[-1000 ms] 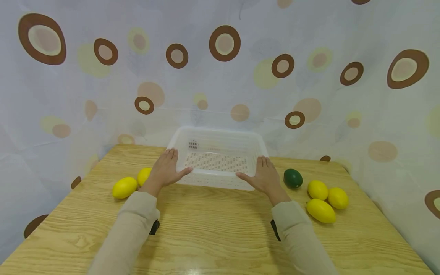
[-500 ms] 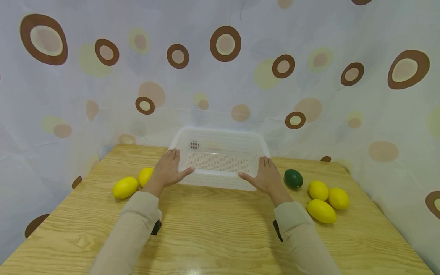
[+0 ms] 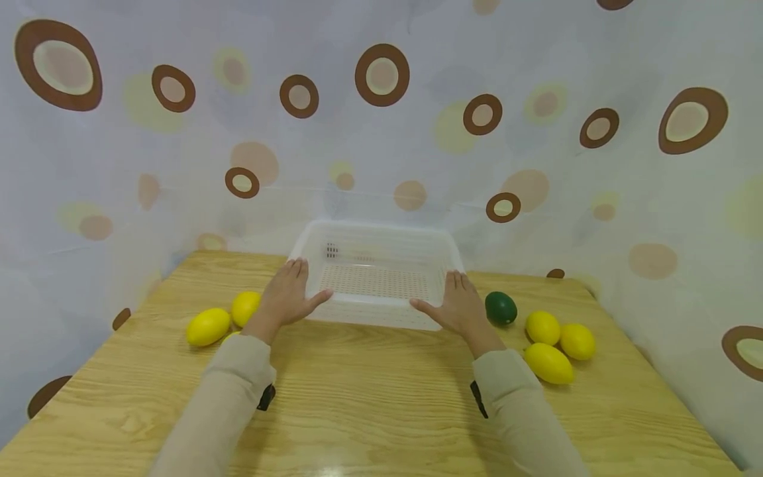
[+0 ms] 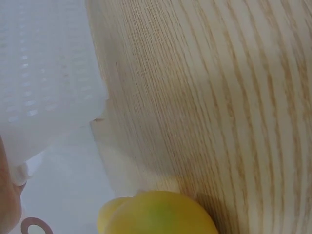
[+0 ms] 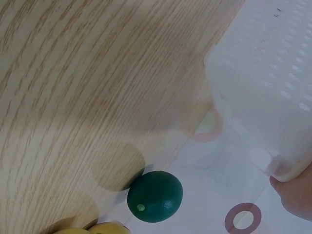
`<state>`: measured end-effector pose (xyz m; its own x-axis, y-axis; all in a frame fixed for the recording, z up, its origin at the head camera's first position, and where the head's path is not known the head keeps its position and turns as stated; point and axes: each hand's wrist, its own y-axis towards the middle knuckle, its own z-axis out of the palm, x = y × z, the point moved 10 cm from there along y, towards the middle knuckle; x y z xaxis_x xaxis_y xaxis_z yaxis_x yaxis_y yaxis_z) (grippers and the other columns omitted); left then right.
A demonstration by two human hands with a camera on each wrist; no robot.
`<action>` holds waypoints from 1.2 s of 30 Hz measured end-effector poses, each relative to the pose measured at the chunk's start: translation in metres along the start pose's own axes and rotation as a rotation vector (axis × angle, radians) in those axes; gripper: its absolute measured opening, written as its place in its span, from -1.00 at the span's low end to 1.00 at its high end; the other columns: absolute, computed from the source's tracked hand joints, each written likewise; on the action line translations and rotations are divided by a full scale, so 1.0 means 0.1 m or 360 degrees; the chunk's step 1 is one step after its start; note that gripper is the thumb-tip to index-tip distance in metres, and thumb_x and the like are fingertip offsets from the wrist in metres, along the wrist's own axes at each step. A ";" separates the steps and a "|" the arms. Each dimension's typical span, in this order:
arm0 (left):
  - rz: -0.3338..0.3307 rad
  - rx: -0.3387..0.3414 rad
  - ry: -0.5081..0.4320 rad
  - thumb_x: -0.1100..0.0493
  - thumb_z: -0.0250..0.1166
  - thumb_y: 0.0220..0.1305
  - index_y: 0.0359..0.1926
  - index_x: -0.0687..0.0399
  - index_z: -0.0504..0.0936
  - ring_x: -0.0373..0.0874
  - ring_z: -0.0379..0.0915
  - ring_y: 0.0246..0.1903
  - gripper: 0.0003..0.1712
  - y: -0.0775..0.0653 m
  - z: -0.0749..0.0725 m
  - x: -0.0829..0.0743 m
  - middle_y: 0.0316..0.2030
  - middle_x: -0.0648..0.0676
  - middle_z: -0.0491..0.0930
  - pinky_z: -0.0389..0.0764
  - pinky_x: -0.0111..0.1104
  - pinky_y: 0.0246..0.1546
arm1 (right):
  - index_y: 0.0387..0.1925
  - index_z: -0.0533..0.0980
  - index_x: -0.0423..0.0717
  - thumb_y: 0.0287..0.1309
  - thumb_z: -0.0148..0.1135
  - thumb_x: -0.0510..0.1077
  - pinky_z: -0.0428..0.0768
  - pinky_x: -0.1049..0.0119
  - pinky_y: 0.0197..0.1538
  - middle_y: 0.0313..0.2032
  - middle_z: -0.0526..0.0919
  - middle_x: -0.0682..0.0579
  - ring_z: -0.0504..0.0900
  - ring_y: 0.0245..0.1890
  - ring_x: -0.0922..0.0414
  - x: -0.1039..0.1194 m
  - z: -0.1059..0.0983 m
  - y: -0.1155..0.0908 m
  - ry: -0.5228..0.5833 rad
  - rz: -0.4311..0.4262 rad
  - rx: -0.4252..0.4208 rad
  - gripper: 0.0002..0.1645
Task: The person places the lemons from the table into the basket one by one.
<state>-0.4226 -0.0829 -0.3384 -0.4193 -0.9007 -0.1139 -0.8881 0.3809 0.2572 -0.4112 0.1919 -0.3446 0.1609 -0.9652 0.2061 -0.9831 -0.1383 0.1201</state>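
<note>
A white translucent plastic basket [image 3: 375, 310] with slotted walls and floor stands at the back of the table, nothing inside it. My left hand [image 3: 286, 295] grips its near left corner, the thumb lying along the front rim. At the near right corner, my right hand [image 3: 460, 303] grips it the same way. Yellow lemons [image 3: 208, 326] lie beside the left wrist, one mostly hidden behind the sleeve. Right of my right hand sits a dark green lemon-shaped fruit [image 3: 501, 309]. Part of each hand shows at the basket rim in its wrist view.
Three more lemons [image 3: 548, 363] sit close together on the right side of the wooden table [image 3: 369, 397]. A patterned curtain [image 3: 417, 152] hangs right behind the table's back edge and along both sides.
The head view has shifted slightly, so the curtain and fruit appear a little further left, and a third left-hand lemon now peeks out by the sleeve. Both hands keep their hold on the basket.
</note>
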 end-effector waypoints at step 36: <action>0.0017 0.0029 -0.0039 -0.25 -0.10 0.34 0.32 0.55 0.03 0.26 -0.07 0.37 -0.06 0.02 0.02 -0.09 0.34 0.44 0.07 -0.02 -0.04 0.41 | 0.34 -0.10 -0.52 0.07 -0.10 0.52 -0.01 -0.07 0.43 0.37 -0.04 -0.42 -0.05 0.40 -0.28 -0.09 -0.05 -0.05 -0.0048 0.0011 -0.0005 0.29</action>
<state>-0.4210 -0.0732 -0.3391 -0.4328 -0.8914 -0.1346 -0.8868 0.3942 0.2412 -0.4073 0.2022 -0.3423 0.1512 -0.9724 0.1778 -0.9839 -0.1308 0.1216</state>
